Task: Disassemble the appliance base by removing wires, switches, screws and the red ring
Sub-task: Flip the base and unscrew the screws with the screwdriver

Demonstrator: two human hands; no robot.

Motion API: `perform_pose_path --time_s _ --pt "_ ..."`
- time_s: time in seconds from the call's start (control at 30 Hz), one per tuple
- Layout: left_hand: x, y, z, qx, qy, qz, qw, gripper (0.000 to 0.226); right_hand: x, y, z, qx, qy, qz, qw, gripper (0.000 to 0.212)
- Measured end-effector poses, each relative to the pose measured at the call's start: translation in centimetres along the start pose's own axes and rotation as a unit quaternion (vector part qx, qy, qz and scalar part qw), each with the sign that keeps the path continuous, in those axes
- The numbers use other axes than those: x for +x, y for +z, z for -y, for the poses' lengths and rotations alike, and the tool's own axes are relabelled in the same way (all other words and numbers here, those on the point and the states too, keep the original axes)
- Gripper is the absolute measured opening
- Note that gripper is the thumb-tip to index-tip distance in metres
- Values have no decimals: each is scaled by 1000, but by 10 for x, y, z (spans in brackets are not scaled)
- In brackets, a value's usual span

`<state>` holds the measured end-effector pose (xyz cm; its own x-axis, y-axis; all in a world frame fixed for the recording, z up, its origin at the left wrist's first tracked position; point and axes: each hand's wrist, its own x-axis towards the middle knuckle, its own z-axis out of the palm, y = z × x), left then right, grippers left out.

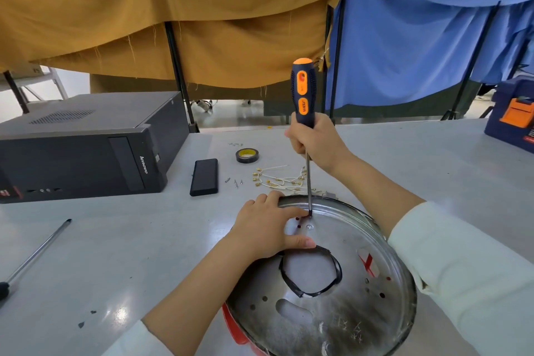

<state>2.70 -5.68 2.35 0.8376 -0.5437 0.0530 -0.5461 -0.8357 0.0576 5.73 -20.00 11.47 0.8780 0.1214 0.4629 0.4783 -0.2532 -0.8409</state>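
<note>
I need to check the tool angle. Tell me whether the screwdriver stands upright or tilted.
Nearly upright. The screwdriver has its orange-capped handle at the top in the right hand, and its shaft runs almost straight down to the metal base plate.

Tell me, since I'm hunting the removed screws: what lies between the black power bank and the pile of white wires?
In the head view, a few loose screws lie on the table between the power bank and the white wires.
</note>
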Motion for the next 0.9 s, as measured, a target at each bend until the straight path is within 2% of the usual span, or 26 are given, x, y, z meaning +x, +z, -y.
perform_pose_path --time_s 0.03,0.1,0.17,0.23,0.27,0.3,0.4,0.43,0.5,0.6,0.63,0.73,0.77,0.83,0.9 --pt "0 -1 0 -1 -1 1 1000 71 0 0 2 3 1 21 1000 39" --pt "-1 -1 -1 -2 -2 2 1000 71 -2 -2 3 -11 19 15 1000 36" --pt "-1 -2 -1 -1 -3 2 1000 71 -8 -4 0 -84 33 -33 995 31" --pt "-2 -2 -2 -5 -5 0 1000 71 -15 -7 -3 -211 38 -88 973 30" --pt "-3 -2 -2 -6 -5 0 1000 70 -18 -8 0 -238 27 -108 965 23" --pt "-3 -2 -2 -6 -5 0 1000 70 -19 -8 4 -225 16 -125 966 14" --pt "-3 -2 -2 -9 -7 3 1000 69 -12 -4 18 -12 36 -186 982 31" --pt "-3 -2 -2 -8 -7 3 1000 69 -11 0 23 48 51 -201 977 28" --pt "-3 -2 -2 -4 -8 6 1000 70 -11 10 27 62 61 -213 973 18" --pt "-2 -2 -2 -2 -10 3 1000 70 -11 12 28 86 59 -234 967 29" --pt "-2 -2 -2 -5 -10 3 1000 70 -9 8 28 115 67 -193 972 34" --pt "-2 -1 -2 -8 -8 1 1000 70 -7 -6 30 185 70 45 979 46" --pt "-2 -2 -2 -8 -8 1 1000 71 -7 -8 30 193 67 69 976 48" --pt "-1 -2 -2 -12 -9 2 1000 71 -9 -7 28 191 72 22 979 47" --pt "-1 -3 -2 -13 -10 4 1000 71 -13 -1 26 129 46 -75 988 39"
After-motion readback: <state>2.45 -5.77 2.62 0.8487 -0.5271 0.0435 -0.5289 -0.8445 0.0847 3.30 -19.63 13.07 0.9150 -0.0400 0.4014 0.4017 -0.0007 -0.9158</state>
